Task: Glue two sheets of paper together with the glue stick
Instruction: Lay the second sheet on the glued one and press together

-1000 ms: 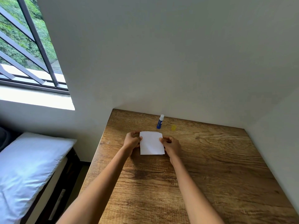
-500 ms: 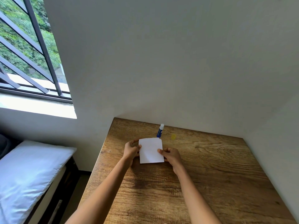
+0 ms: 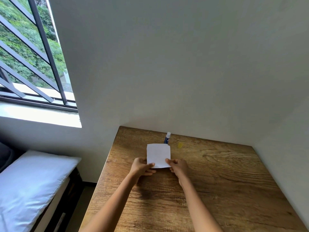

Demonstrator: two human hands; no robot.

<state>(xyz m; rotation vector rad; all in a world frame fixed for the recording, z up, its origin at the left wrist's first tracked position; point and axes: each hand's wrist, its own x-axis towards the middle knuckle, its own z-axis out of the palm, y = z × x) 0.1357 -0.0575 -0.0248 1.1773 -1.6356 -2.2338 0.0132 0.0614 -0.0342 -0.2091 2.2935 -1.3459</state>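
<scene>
Paper lies flat on the table, near the uncapped glue stick and its yellow cap, as your left hand and right hand pinch its near corners, apparently squaring the sheets.

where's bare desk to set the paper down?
Bare wood right of the right hand out to the wall, and the near desk beside the forearms. Crowded at the back: glue stick and yellow cap just behind the paper.

paper on table | glue stick behind | cap right
</scene>
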